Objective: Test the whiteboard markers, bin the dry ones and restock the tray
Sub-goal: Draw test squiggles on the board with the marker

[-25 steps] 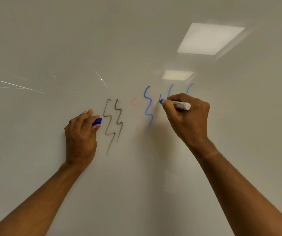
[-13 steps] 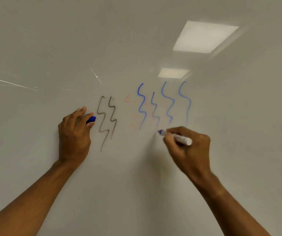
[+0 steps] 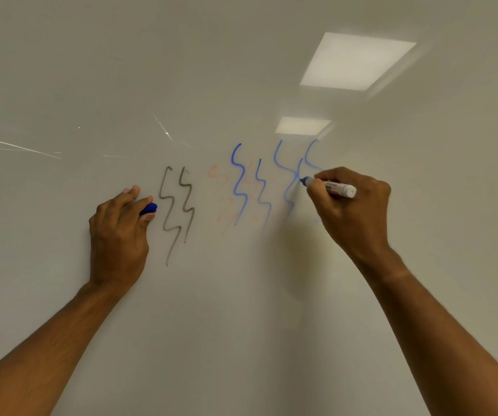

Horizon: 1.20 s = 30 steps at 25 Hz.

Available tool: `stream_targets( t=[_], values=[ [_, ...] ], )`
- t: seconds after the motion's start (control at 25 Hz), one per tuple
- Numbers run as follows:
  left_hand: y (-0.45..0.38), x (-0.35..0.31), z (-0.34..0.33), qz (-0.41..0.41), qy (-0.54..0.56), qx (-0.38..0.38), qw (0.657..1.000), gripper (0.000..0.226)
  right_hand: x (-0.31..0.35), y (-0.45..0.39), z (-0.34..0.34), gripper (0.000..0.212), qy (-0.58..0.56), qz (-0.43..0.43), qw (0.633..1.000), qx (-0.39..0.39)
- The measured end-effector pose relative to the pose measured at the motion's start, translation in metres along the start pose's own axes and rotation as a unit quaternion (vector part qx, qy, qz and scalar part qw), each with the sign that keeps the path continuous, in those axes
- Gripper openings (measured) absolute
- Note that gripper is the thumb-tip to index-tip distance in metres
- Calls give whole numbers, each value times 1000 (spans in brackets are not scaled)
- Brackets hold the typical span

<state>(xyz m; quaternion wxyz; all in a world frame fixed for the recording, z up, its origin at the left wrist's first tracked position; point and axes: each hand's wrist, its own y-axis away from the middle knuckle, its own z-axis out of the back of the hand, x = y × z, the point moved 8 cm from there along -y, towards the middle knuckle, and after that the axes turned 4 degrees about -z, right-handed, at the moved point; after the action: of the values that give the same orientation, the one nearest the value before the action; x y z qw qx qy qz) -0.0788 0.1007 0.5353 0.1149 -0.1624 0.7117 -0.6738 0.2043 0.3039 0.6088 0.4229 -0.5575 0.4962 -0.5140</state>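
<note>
Right hand [image 3: 352,205] grips blue marker [image 3: 328,186], tip on whiteboard [image 3: 241,325]; left hand [image 3: 118,232] fingers curled round blue cap [image 3: 149,208].

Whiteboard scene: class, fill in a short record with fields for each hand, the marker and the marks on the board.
right hand: grips the blue marker, tip on the whiteboard
left hand: holds the blue cap, rests against the board
blue squiggles: several, strong colour
grey zigzags: two, left of the blue
red marks: very faint
</note>
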Motion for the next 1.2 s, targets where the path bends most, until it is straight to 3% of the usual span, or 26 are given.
stream_targets(
  t=[0.36, 0.52, 0.72, 0.92, 1.12, 1.2],
  values=[
    [0, -4, 2, 8, -5, 3, 1000, 36, -16, 60, 11, 12, -6, -60, 994, 87],
    [0, -4, 3, 5, -8, 13, 1000, 37, -21, 20, 38, 10, -61, -74, 995, -29],
    [0, -6, 3, 9, -6, 14, 1000, 38, -31, -14, 28, 10, -51, -67, 996, -19],
    [0, -5, 2, 6, -5, 15, 1000, 40, -40, 14, 43, 11, 23, -55, 998, -35],
    [0, -7, 1, 10, -1, 14, 1000, 43, -52, 54, 50, 15, 51, -88, 995, 26],
    [0, -6, 3, 17, -5, 12, 1000, 43, -56, 70, 44, 13, 13, -132, 989, 63]
  ],
)
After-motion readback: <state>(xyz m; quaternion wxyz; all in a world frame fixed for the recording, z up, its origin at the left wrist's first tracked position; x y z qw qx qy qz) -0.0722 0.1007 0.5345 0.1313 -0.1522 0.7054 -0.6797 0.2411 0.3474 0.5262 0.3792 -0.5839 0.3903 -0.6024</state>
